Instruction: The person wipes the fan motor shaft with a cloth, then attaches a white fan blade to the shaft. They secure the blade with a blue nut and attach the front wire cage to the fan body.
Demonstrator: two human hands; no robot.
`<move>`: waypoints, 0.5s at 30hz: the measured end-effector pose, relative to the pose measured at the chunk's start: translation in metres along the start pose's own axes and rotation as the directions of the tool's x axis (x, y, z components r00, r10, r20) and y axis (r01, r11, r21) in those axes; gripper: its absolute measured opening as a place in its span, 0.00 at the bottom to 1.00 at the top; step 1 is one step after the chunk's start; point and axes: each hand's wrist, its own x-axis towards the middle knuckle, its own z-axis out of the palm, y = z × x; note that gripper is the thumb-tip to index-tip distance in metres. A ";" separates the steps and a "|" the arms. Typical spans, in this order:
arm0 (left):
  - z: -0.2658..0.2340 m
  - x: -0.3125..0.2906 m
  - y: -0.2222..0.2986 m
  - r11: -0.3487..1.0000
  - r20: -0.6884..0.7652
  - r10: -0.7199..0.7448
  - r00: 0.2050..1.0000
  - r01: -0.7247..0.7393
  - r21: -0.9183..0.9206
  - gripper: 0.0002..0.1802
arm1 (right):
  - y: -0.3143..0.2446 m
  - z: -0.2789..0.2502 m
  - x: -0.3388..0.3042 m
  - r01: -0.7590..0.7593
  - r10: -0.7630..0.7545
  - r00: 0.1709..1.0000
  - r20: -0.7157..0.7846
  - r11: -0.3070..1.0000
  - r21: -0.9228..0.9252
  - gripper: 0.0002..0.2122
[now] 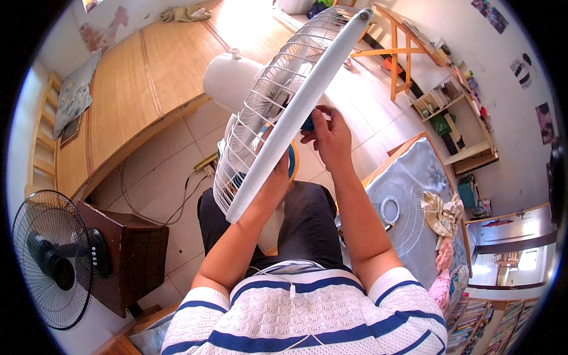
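A white electric fan point(234, 83) stands tilted before me, with its rear wire cage point(260, 97) and wide white rim point(296, 118) facing my hands. My right hand point(330, 133) is at the open front side, its thumb and fingers closed on a small dark blue part near the middle of the fan. My left hand point(279, 171) reaches in at the lower part of the rim, beside a blue and orange curved edge point(293, 160). Its fingers are mostly hidden by the rim. A round front grille point(393, 207) lies apart from the fan, on the blue-covered surface to my right.
A black fan point(50, 266) and a dark wooden cabinet point(133, 254) stand at the left. A wide mat-covered bed point(136, 89) lies behind the white fan. Cloths point(444, 216) lie beside the grille. A wooden folding stand point(395, 56) and a shelf point(455, 118) are at the far right.
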 end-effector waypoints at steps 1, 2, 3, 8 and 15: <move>0.000 0.000 -0.001 1.000 -0.007 0.002 1.000 -0.002 0.003 0.17 | -0.009 0.004 -0.006 0.025 -0.025 0.999 -0.025 0.999 0.023 0.18; -0.001 0.000 0.000 1.000 0.007 -0.023 1.000 0.023 -0.010 0.17 | -0.014 0.007 -0.011 0.051 -0.048 0.998 -0.051 0.998 0.045 0.18; -0.003 0.000 0.001 0.999 0.022 -0.047 0.999 0.047 -0.024 0.17 | -0.012 0.007 -0.012 0.066 -0.065 0.998 -0.014 0.997 0.033 0.18; -0.001 -0.004 -0.003 0.997 0.012 -0.066 0.998 0.066 -0.025 0.17 | -0.008 -0.005 -0.003 -0.128 0.126 0.983 0.135 0.992 0.009 0.20; -0.004 0.000 0.003 0.999 0.030 -0.029 0.999 0.029 0.020 0.16 | -0.009 0.003 -0.008 -0.025 0.020 0.998 0.052 0.994 0.103 0.20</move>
